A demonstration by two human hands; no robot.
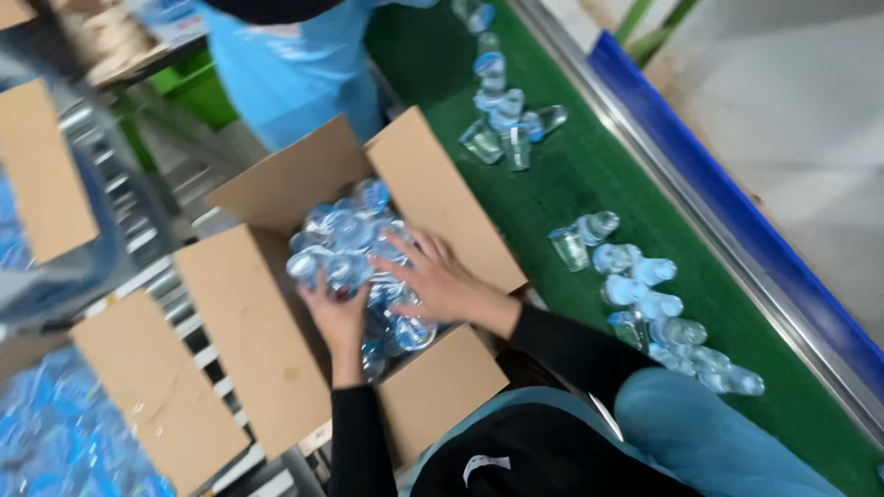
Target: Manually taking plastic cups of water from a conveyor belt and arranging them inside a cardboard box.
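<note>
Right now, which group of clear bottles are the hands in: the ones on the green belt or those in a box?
The bottles in the open cardboard box; both the left hand and right hand rest on them, while the belt bottles lie untouched.

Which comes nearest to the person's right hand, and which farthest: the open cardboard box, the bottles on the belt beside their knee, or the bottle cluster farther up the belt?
From the right hand:
1. Cardboard box: the hand is inside it.
2. Bottles beside the knee: to the right, on the green belt.
3. Bottle cluster: up the belt, near the person in the blue apron.
</note>
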